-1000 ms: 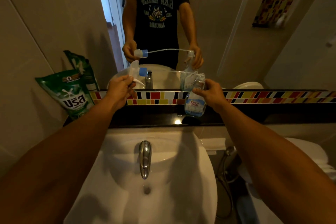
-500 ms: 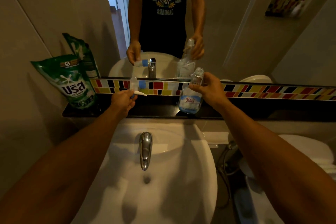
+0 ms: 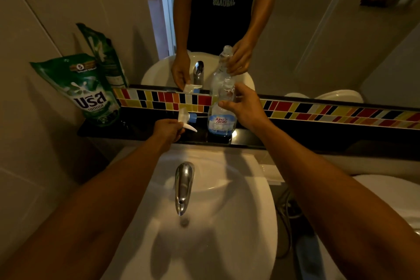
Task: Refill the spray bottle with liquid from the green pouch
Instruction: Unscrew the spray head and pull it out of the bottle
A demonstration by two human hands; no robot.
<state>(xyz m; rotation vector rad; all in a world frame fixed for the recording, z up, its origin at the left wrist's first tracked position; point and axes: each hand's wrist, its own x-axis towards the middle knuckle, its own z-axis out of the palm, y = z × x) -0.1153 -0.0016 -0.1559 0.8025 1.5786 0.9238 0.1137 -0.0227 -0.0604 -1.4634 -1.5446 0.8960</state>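
A clear spray bottle [image 3: 221,118] with a blue-and-white label stands upright on the black ledge [image 3: 318,136] behind the sink, its neck uncovered. My right hand [image 3: 244,108] grips the bottle's upper part. My left hand [image 3: 167,130] holds the removed white spray head [image 3: 186,119] with its blue collar low over the ledge, just left of the bottle, its thin tube reaching toward the bottle. The green pouch [image 3: 85,88] leans against the wall at the ledge's left end, apart from both hands.
A white basin [image 3: 238,211] with a chrome tap [image 3: 183,186] lies below my arms. A mirror above a band of coloured tiles [image 3: 318,110] reflects the scene. A white toilet [image 3: 386,200] and a hose stand at the right.
My left hand has lowered the spray head from beside the bottle's top down to the ledge. The bottle now rests on the ledge under my right hand.
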